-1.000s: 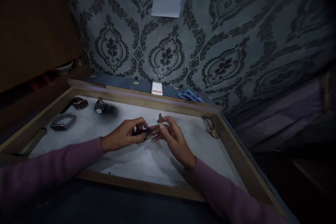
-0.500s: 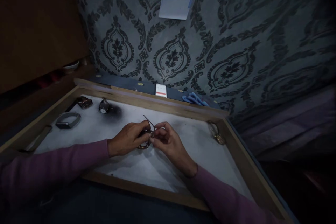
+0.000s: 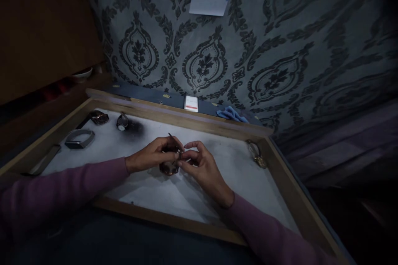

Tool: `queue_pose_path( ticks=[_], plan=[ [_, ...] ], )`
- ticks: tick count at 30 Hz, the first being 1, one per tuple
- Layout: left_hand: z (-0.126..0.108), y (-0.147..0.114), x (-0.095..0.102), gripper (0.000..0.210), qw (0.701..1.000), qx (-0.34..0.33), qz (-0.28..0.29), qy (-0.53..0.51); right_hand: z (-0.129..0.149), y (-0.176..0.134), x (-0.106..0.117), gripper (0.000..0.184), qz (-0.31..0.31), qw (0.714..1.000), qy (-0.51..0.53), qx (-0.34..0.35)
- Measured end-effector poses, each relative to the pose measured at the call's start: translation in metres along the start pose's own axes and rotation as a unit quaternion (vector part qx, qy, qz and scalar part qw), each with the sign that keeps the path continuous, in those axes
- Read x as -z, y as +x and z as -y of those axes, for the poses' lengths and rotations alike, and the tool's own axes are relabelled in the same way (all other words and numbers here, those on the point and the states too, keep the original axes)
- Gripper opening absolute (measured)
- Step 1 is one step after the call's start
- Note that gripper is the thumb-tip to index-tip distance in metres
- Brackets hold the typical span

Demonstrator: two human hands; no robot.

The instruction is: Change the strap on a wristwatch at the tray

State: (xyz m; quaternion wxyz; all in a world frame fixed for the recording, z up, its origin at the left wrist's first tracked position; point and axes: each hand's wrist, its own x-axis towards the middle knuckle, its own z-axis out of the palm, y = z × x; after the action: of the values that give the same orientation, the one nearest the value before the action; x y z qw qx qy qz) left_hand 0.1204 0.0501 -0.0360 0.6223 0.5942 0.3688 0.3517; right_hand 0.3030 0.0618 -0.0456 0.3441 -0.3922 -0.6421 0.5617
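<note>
wood frames the shallow tray (image 3: 174, 121) set on the worktop, and its floor is a matt white sheet, smudged black just beyond the left hand. both hands meet over the middle of that sheet. the left hand (image 3: 152, 158) is closed around a small round watch (image 3: 169, 168), dark and glossy with a warm metal rim, held just above the white surface. the right hand (image 3: 199, 165) pinches narrowly on a thin pointed tool (image 3: 174, 141), whose dark tip sticks up and away between the two hands; where its working end meets the watch is hidden by the fingers.

judging from this, the work on the watch is under way and not finished: the piece is in the grip, not laid down, and the tool is at it. whether any part has come off cannot be told in this dim light.

well beyond the left hand, toward the far left corner, lie a round dial (image 3: 122, 122), a darker watch head (image 3: 98, 117) with a strap, and a flat grey angular band (image 3: 79, 138). past the right hand, against the tray's wall, rests a gold-toned watch (image 3: 256, 154). beyond the tray, a crumpled blue cloth (image 3: 231, 114) and a small white-and-red box (image 3: 191, 103) sit by the patterned wall.
</note>
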Motion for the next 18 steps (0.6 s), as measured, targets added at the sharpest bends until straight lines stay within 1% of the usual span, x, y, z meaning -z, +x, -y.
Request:
queue_pose_path(
  ticks=[2, 4, 6, 9, 10, 13, 15, 18],
  plan=[
    [-0.003, 0.0, -0.001, 0.035, 0.999, 0.017, 0.028, -0.023, 0.001, -0.001, 0.001, 0.043, -0.003, 1.0, 0.0, 0.006],
    [-0.005, 0.001, -0.003, 0.035, 0.999, 0.016, 0.028, -0.027, 0.002, -0.002, 0.0, 0.043, 0.001, 1.0, -0.003, 0.009],
    [-0.005, 0.002, -0.002, 0.032, 1.0, -0.005, -0.009, -0.021, 0.002, -0.003, -0.001, 0.041, 0.013, 1.0, -0.008, 0.01],
    [-0.006, 0.006, 0.002, 0.027, 0.995, -0.042, -0.094, -0.007, 0.001, -0.003, -0.004, 0.04, 0.032, 0.999, 0.0, -0.002],
    [-0.006, 0.007, 0.004, 0.027, 0.993, -0.044, -0.113, -0.01, 0.0, -0.003, -0.004, 0.04, 0.033, 0.999, 0.009, -0.007],
    [-0.005, 0.009, 0.011, 0.031, 0.988, -0.035, -0.141, -0.051, -0.001, -0.001, -0.004, 0.043, 0.028, 0.998, 0.043, -0.022],
    [-0.004, 0.009, 0.014, 0.032, 0.981, -0.034, -0.17, -0.085, 0.0, 0.0, -0.002, 0.044, 0.018, 0.997, 0.068, -0.03],
    [-0.003, 0.01, 0.017, 0.033, 0.971, -0.03, -0.2, -0.125, 0.002, 0.003, 0.003, 0.043, -0.023, 0.993, 0.106, -0.043]
  ],
)
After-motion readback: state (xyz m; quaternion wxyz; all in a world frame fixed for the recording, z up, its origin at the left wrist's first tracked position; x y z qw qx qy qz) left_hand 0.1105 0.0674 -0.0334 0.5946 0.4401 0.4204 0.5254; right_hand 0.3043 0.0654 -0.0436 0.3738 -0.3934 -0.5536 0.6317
